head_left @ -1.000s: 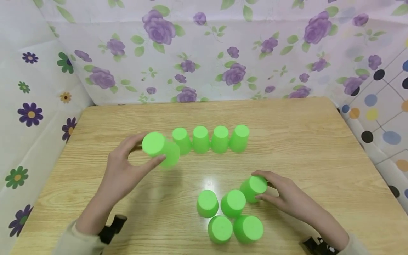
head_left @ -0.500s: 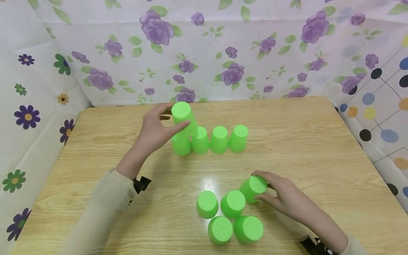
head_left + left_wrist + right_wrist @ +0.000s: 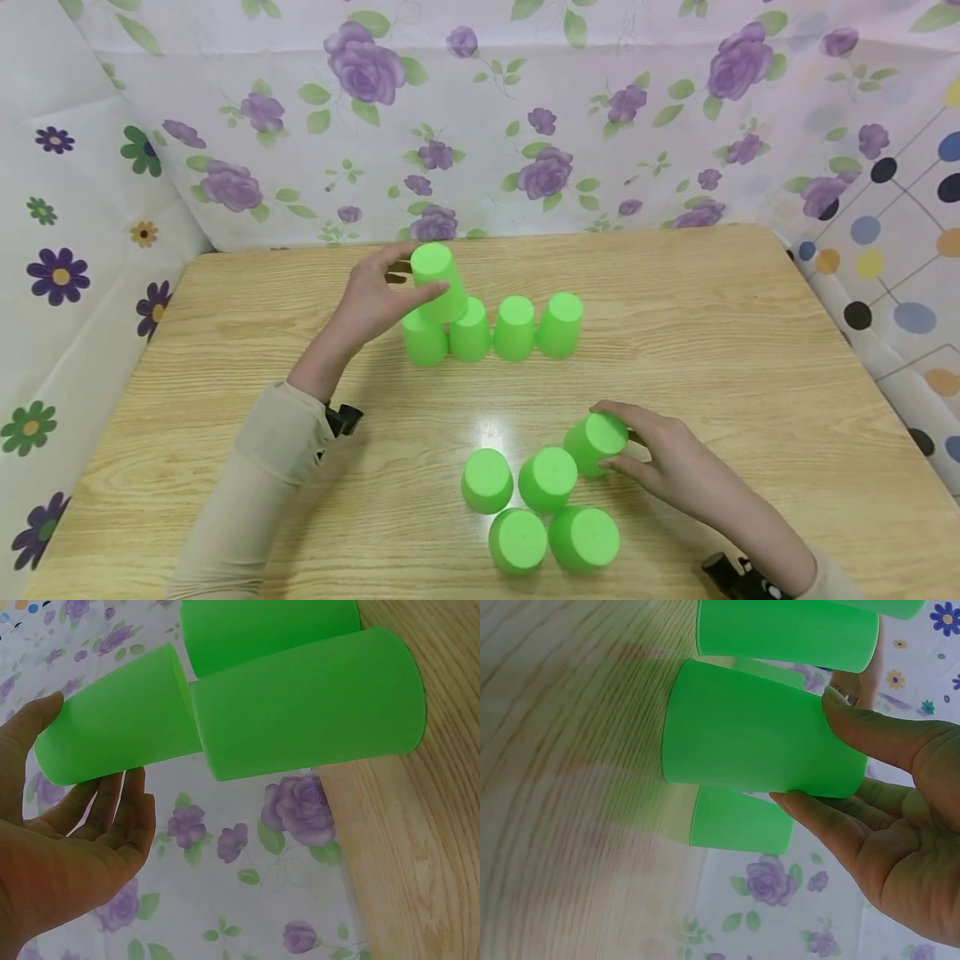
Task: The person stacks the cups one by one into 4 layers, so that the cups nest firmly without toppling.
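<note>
Ten green cups (image 3: pixel 514 329) in play, all upside down, and here's how they split: one raised cup (image 3: pixel 441 287) up in the left hand (image 3: pixel 375 296), a row of four on the tabletop (image 3: pixel 720 333) below it and stretching off to that hand's right, five more clustered at the right hand (image 3: pixel 667 454). Two hands, well apart, each with a grip! The left has thumb on the near side, fingers round the far side, and the raised cup's rim meets the top of the row's leftmost cup. The right pinches the cluster's farthest cup (image 3: pixel 597 443); the other four sit left of that hand. Left arm reaches long and forward, while the right forearm angles in from the near right corner.
</note>
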{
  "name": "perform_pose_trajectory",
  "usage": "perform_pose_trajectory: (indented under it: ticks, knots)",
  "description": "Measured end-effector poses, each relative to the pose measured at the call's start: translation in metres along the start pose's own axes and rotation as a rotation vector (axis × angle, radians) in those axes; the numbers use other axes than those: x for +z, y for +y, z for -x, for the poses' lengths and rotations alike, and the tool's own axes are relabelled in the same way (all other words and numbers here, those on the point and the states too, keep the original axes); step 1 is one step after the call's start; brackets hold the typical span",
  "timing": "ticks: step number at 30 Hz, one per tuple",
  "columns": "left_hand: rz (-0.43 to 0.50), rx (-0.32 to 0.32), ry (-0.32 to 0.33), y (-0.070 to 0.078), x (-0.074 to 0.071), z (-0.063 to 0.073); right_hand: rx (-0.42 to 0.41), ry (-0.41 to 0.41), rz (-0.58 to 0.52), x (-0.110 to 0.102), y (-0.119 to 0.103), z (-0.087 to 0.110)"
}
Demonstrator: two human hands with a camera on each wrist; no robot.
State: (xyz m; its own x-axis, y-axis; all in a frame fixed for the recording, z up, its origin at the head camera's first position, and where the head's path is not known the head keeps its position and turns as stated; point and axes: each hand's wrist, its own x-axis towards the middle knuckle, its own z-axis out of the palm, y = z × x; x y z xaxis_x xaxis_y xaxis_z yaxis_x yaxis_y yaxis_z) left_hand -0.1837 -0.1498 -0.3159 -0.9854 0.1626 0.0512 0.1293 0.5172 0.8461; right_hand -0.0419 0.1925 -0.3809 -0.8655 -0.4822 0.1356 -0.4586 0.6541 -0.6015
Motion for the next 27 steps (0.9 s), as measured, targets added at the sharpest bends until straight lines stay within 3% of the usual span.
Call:
perform_pose_trajectory:
  ticks: [11, 27]
  knots:
    - [-0.049, 0.061, -0.019, -0.009, 0.001, -0.001, 0.002, -0.003, -0.029, 0.000, 0.001, 0.000]
    - [-0.049, 0.096, -0.052, -0.011, 0.001, 0.001, 0.022, -0.017, -0.060, -0.001, 0.000, 0.000]
